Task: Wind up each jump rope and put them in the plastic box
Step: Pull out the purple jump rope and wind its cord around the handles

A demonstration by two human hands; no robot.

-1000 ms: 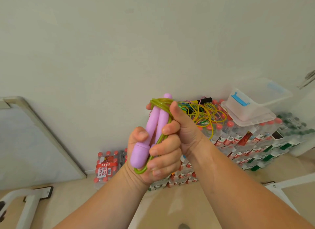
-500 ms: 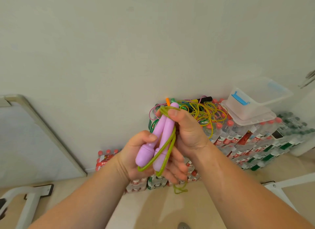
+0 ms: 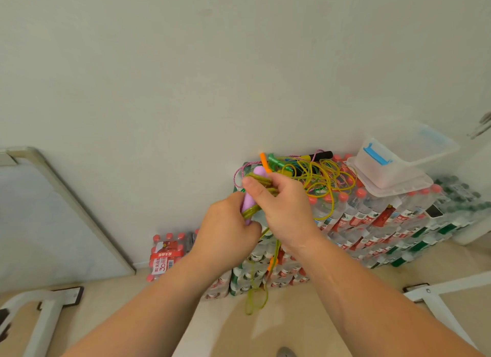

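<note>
Handles (image 3: 249, 202) are clutched in left hand (image 3: 225, 225), cord (image 3: 261, 183) pinched by right hand (image 3: 283, 206); open box (image 3: 393, 170) seen right of the grip.

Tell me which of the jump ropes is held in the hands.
The lilac-handled jump rope with green cord, gripped by left hand and right hand; the other jump ropes lie tangled on bottle packs.

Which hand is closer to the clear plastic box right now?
Right. The right hand grips the jump rope left of the plastic box on the bottle packs; the left hand holds the same rope farther left and lower.
</note>
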